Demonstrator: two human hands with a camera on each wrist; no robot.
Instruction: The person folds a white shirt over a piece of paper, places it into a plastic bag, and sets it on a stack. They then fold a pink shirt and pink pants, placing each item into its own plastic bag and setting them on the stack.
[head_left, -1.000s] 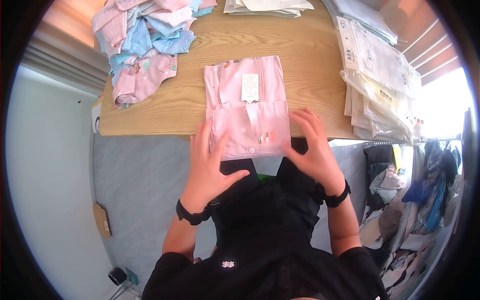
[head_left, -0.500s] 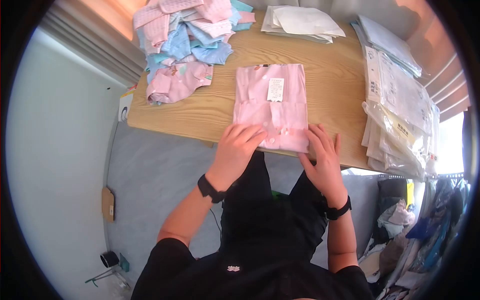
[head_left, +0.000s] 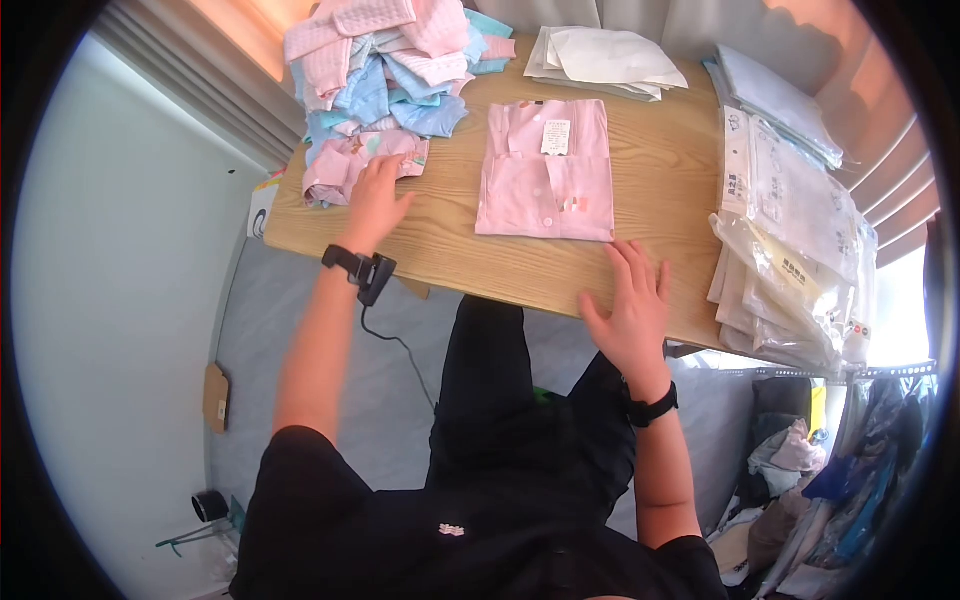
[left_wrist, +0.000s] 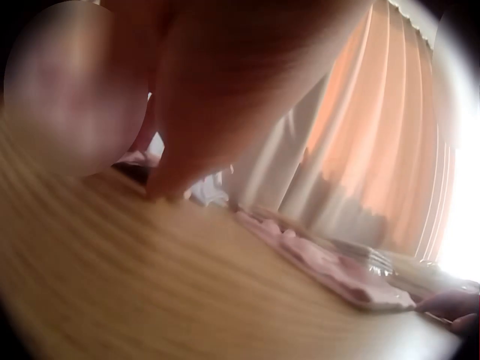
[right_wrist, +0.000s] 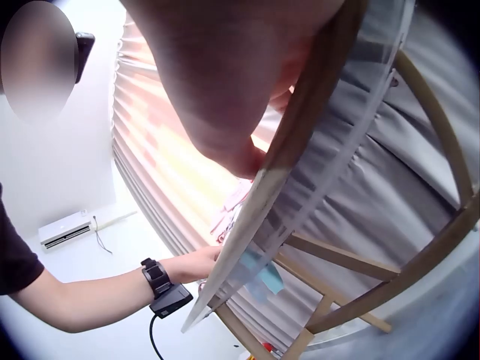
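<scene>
A folded pink garment with buttons and a white tag lies flat on the wooden table. My right hand is by the table's front edge, fingers spread, fingertips close to the garment's lower right corner. Over at the left, my left hand reaches to a printed pink garment at the near end of a clothes pile. Its fingers overlap that garment with the thumb held out to the side. In the left wrist view the folded pink garment shows low across the tabletop.
Pink and blue clothes are heaped at the table's back left. White sheets lie at the back. A stack of clear plastic packaging bags fills the right side. Below it, bagged clothes hang on a rack.
Both hands pressed around the folded garment's near edge earlier. That garment now sits farther in on the table. My left hand has left it and moved left to the pile; the right stays near.
</scene>
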